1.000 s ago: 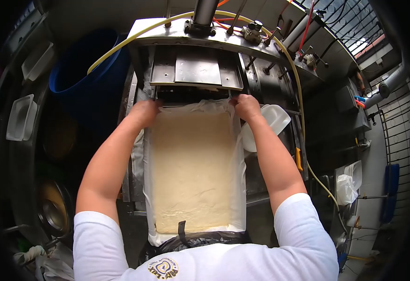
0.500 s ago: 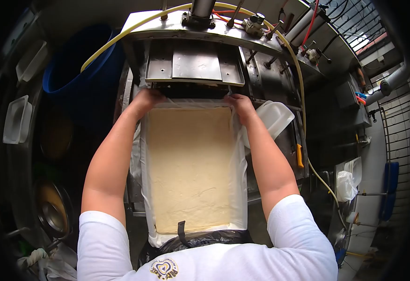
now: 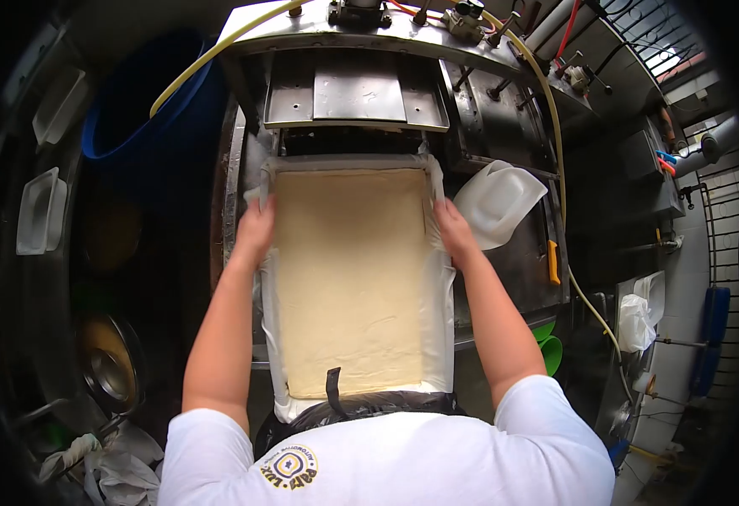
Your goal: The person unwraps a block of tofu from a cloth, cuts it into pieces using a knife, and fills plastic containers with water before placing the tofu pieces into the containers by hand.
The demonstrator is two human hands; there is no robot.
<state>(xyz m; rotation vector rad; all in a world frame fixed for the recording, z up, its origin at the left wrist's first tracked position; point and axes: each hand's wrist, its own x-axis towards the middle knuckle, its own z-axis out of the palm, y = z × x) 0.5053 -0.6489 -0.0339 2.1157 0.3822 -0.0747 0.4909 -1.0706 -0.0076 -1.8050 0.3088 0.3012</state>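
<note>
A rectangular mould lined with white cloth [image 3: 439,304] holds a flat, pale yellow slab [image 3: 348,270]. Its near end lies against black plastic at the person's waist. My left hand [image 3: 256,229] grips the cloth-covered left side, towards the far end. On the opposite side, my right hand [image 3: 454,229] has its fingers closed against the cloth-covered edge. Just beyond the far end is a metal press with a flat plate [image 3: 358,93].
A white plastic scoop or cut jug [image 3: 500,205] rests right of my right hand, near an orange-handled knife [image 3: 553,261]. A blue barrel [image 3: 154,126] stands at upper left. A yellow hose [image 3: 562,169] runs down the right side.
Both hands have moved from the far corners of the mould nearer the body, along its two long sides. The cloth at the far end now shows uncovered. The camera view has shifted slightly.
</note>
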